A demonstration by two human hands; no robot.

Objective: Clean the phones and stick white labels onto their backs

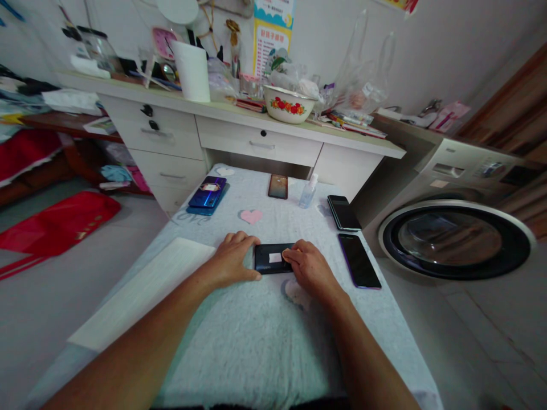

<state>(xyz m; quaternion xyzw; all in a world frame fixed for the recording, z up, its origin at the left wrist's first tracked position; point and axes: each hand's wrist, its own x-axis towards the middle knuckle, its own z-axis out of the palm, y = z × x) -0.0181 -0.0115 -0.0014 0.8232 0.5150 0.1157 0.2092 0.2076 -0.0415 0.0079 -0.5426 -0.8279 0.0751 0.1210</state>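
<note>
A dark smartphone lies flat, long side across, with a white sticker on its upper face. My left hand grips its left end, thumb at the near corner and fingers at the far one. Over the right end, my right hand is closed, its fingertips pressed together against the phone beside the sticker. A small tan bit shows at those fingertips; I cannot make out what it is.
Around the cloth-covered table lie blue phones, a brown phone or case, a spray bottle, black-screened phones and a long white sheet. Behind stands a cabinet; a washing machine is at right.
</note>
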